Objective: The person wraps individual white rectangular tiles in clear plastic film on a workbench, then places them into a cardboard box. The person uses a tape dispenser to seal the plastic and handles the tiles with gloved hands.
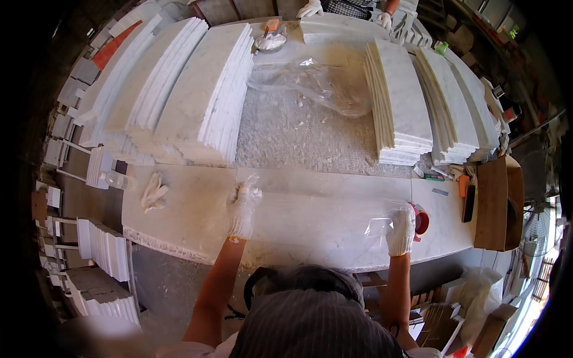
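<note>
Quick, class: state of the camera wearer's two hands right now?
Left hand: at the clear plastic; grip can't be told.
Right hand: beside a red ring; grip can't be told.

We log three left-hand stacks of long white slabs [200, 89] and, across from them, right-hand stacks [403, 101] of similar pieces. Between, toward the far side: a bowl [270, 52] of white powder. On the tabletop [185, 230], left, we record a loose white glove [154, 194]; at the left edge, a clear bottle [119, 180]. At the right end stands a cardboard box [490, 203]; farther right, we see a caged fan [535, 227].
</note>
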Motion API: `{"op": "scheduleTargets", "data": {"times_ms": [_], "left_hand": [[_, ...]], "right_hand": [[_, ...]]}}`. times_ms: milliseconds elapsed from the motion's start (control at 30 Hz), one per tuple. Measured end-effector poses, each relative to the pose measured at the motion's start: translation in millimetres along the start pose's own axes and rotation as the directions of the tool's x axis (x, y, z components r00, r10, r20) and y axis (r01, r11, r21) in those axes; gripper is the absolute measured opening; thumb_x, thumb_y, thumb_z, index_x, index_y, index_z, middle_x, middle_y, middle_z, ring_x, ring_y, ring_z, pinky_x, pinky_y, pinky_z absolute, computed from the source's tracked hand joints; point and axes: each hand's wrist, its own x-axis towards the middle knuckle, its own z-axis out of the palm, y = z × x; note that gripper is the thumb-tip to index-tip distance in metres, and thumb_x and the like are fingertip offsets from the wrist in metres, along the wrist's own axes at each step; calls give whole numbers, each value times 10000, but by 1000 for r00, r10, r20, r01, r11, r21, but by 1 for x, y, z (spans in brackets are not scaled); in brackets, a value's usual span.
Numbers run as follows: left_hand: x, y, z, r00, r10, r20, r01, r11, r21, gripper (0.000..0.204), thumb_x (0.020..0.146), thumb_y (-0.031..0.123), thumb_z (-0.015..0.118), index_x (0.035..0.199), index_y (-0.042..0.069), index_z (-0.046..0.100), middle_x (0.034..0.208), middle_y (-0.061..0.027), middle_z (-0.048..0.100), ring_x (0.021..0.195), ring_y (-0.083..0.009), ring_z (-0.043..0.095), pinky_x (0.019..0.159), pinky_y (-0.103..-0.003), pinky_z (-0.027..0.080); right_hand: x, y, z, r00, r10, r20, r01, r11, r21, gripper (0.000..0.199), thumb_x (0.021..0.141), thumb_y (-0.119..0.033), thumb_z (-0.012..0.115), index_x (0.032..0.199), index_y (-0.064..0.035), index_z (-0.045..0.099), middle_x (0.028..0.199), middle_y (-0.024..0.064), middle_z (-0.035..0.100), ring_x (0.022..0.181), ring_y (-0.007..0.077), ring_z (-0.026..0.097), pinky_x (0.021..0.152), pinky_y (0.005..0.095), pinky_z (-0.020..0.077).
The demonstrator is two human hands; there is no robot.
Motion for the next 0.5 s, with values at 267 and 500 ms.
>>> {"op": "scheduleTargets", "data": {"times_ms": [267, 500], "left_hand": [[115, 12, 123, 958, 142, 251, -48, 937, -347, 148, 999, 160, 656, 1086, 40, 647, 924, -54, 651, 787, -145, 621, 676, -308, 554], [254, 82, 248, 804, 358, 475, -58, 842, -536, 88, 961, 133, 679, 947, 50, 651, 821, -59, 660, 643, -154, 602, 568, -277, 502]], "right_hand": [[-31, -46, 29, 728, 659, 188, -511, 339, 790, 120, 917, -122, 598, 1034, -97, 608, 884, 12, 589, 682, 103, 545, 571, 287, 526], [-87, -10, 64, 667, 725, 172, -649, 452, 612, 69, 898, -104, 635, 880, -81, 572, 732, -7, 556, 621, 80, 521, 541, 253, 447]]}}
